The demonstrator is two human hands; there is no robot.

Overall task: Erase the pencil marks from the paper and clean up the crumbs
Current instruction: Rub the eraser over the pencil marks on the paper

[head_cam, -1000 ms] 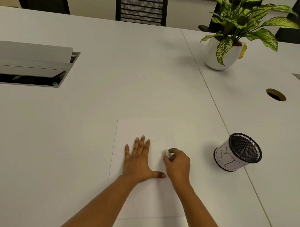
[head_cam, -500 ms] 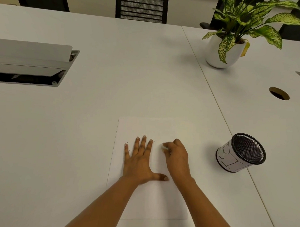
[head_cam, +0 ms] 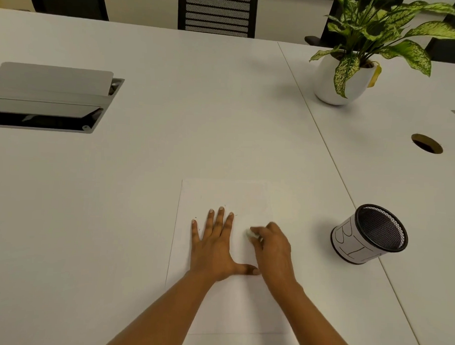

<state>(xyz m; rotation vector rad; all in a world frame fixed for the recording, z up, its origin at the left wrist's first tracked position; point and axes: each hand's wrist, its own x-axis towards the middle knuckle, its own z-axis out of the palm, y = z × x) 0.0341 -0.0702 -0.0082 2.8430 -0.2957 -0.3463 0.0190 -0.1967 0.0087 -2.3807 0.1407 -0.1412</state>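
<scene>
A white sheet of paper (head_cam: 220,195) lies on the white table in front of me. My left hand (head_cam: 214,246) presses flat on it with the fingers spread and straight. Just to its right, my right hand (head_cam: 272,248) pinches a small white eraser (head_cam: 250,233) whose tip touches the paper. A few tiny dark crumbs lie on the sheet near my left fingertips. No pencil marks are plain to see on the paper.
A black mesh cup (head_cam: 370,234) with a paper wrap stands to the right of the paper. A potted plant (head_cam: 340,80) sits at the back right, a cable hole (head_cam: 426,143) right of it. An open table cable box (head_cam: 51,99) is at the left.
The right hand with the eraser has moved back and forth a little over the same spot of the paper. The left hand has stayed flat in place.
</scene>
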